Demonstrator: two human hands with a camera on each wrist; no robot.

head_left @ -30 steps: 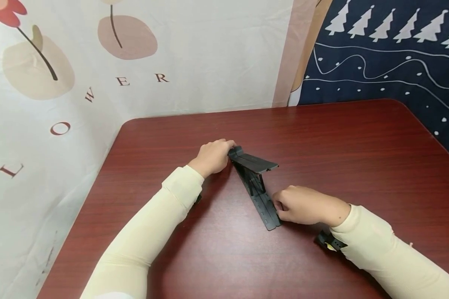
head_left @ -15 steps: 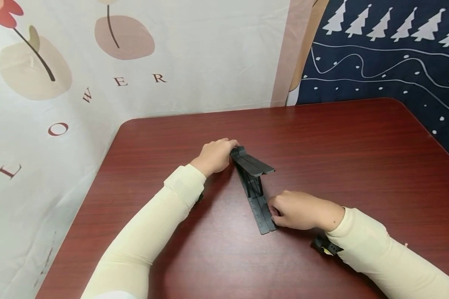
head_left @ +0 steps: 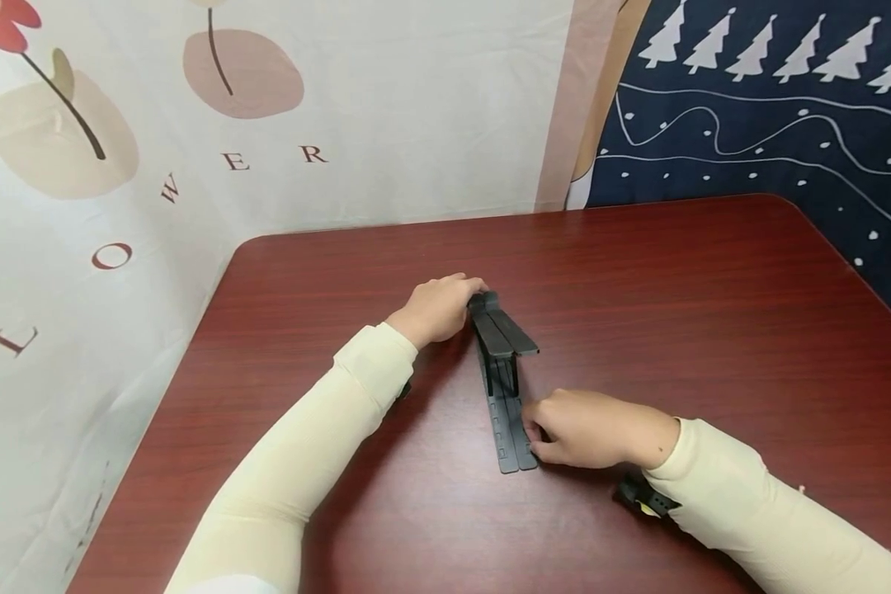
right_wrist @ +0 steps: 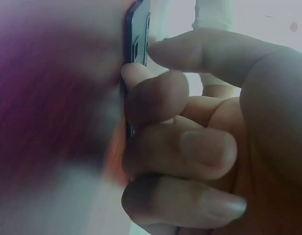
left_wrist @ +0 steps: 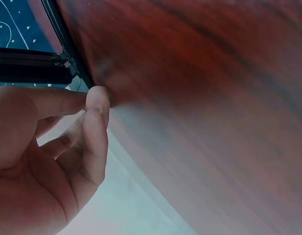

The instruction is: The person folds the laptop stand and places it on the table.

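Observation:
A black folding stand lies on the table, its long slotted base running away from me. From the far end a hinged panel slants up over the base, propped on thin legs. My left hand pinches that far hinged end between thumb and fingers. In the left wrist view, the fingertips meet at the stand's corner. My right hand, fingers curled, grips the right edge of the base close to its near end. The right wrist view shows thumb and index finger at the slotted base.
The reddish-brown wooden table extends around the stand on all sides. Behind it hang a white cloth with flowers and letters and a navy cloth with white trees. A black strap device sits under the right wrist.
The stand has turned on the table: its near end swung left and slightly closer, its far end shifted a little right. Both hands moved along with it, keeping their grip.

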